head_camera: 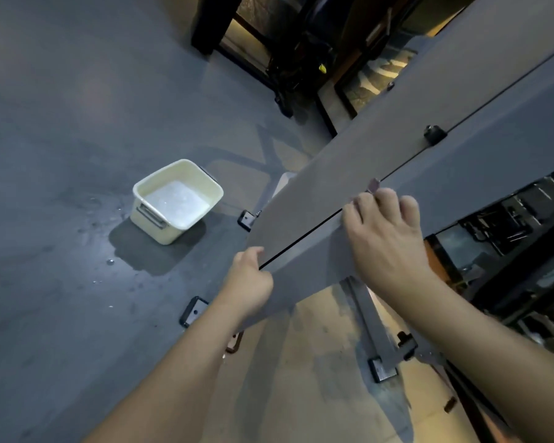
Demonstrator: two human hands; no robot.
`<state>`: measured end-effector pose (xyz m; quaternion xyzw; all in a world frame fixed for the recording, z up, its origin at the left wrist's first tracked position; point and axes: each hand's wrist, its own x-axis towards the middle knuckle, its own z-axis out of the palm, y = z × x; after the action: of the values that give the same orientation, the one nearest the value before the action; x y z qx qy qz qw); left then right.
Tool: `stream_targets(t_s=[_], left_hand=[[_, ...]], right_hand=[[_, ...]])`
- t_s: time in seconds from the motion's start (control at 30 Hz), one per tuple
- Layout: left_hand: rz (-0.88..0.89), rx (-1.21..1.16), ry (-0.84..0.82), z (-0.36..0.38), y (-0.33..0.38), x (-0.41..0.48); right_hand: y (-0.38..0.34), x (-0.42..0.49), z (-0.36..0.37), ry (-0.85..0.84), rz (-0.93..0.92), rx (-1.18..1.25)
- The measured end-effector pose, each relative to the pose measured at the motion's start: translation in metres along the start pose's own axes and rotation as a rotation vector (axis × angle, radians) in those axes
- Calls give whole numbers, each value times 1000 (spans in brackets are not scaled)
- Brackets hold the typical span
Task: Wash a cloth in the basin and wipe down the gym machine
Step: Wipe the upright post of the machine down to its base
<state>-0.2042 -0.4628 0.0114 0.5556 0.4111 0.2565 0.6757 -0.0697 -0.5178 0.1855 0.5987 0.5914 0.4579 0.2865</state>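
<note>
1. I saw a cream rectangular plastic basin [177, 199] of soapy water on the wet dark-grey floor [61, 123].
2. My left hand [249, 279] gripped the grey gym machine panel [381, 148], fingers curled round its edge.
3. My right hand [385, 233] lay flat on it, fingers together; cloth indiscernible.

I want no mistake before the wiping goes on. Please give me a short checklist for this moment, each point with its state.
1. Basin upright on the floor with soapy water: ok.
2. Cloth under the right hand: a small grey corner shows by the fingertips; most is hidden: cannot tell.
3. Left hand grips the lower edge of the grey machine panel: ok.
4. Floor around the basin dry: not ok, drops and wet patches show.
5. Panel already clean: cannot tell.
</note>
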Motion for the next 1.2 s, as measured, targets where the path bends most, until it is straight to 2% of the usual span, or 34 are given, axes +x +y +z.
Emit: stream_targets(t_s=[0.27,0.4,0.5,0.63,0.7,0.87,1.03,1.13,1.2], left_hand=[[-73,-31,158,-33,-18,11],[-93,2,171,-34,-24,1],[-94,26,147,-33,-19,-10],[-79,62,99,-32,-8,-20],[-63,67,76,-31,-1,-20],[9,95,23,-17,11,-14],[4,40,-8,5,-5,6],[-11,27,-57,24,-20,15],[-26,-2,-26,34,-25,25]], right_hand=[[-137,-34,65,-75,-198,120],[-191,-50,87,-225,-301,136],[-175,-51,79,-181,-292,199],[-117,-49,65,-13,-88,311],[-100,-56,68,45,-85,337],[-105,-82,91,15,-270,353],[-126,-117,130,-108,-309,425],[-110,-122,134,6,-170,483],[-94,-112,125,113,-44,513]])
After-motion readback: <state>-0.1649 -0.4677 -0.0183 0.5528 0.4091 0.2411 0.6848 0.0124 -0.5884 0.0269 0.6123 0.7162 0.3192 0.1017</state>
